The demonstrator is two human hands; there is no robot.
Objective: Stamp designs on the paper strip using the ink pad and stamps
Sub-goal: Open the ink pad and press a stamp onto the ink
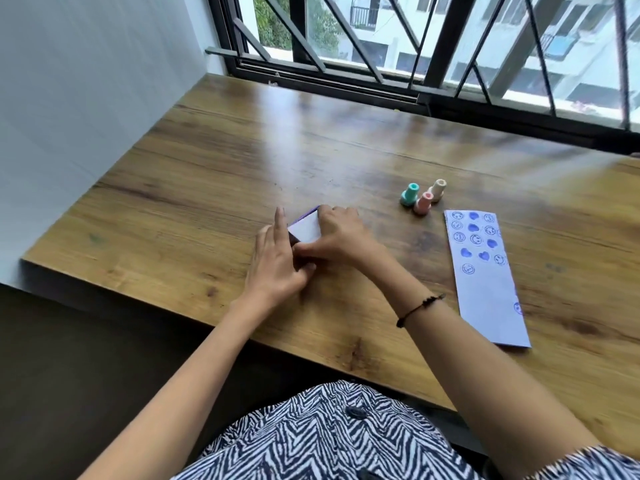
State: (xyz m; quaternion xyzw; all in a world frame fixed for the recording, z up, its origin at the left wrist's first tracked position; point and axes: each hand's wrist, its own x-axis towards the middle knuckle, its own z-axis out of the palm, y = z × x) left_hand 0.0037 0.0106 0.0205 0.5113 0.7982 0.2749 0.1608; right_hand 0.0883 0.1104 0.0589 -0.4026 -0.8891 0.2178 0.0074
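Both hands met at the ink pad [305, 227] on the wooden table [194, 174]. The left hand [273, 268] grasped its near-left corner; the right hand [341, 233] gripped its right edge. Three stamps [423, 197] stood just beyond the stamped paper strip [485, 275], well right of the pad.
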